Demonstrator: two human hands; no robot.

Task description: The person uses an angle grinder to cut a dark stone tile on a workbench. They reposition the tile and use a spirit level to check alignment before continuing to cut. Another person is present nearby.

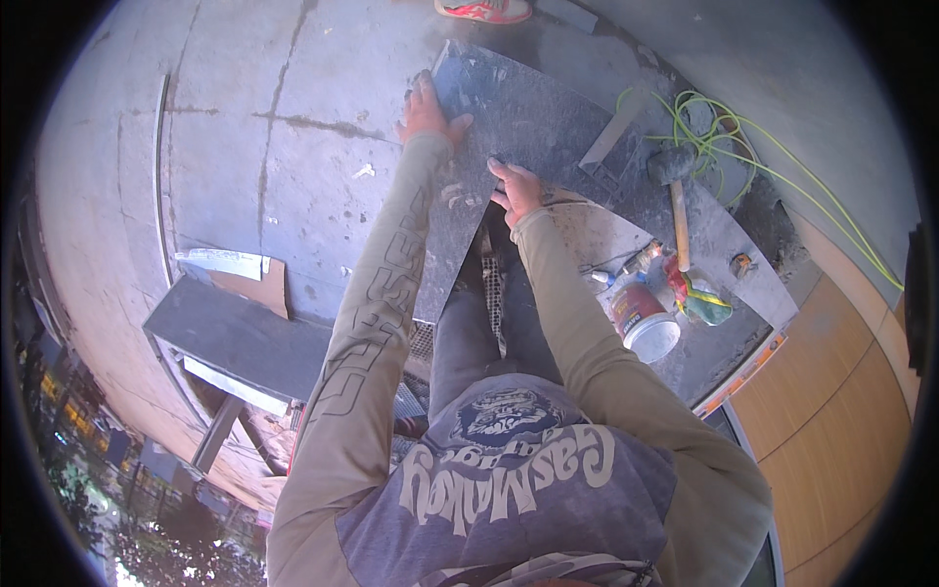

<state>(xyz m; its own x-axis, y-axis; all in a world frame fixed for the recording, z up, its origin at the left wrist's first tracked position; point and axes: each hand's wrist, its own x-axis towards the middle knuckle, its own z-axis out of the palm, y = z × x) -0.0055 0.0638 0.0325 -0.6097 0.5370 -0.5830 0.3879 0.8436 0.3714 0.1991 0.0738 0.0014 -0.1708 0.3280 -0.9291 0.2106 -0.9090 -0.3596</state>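
Observation:
A dark slab point(489, 98) lies in front of me, angled over my legs. My left hand point(428, 117) is on its upper-left edge, fingers spread. My right hand point(516, 191) has its fingers curled on the slab's inner edge, below and right of my left one. A flat metal strip point(613, 134) and a mallet with a wooden handle point(680, 223) lie to the right. Below them are a white tub with a red label point(646, 323), small tools point(636, 264) and a red, yellow and green packet point(704, 301).
A shoe point(479, 12) stands beyond the slab. Green hose or cable point(743, 132) coils at right beside a wall point(802, 78). A dark bench-like piece point(235, 328), cardboard point(266, 293) and a long metal strip point(159, 166) are at left. Wooden panels point(812, 411) line the lower right.

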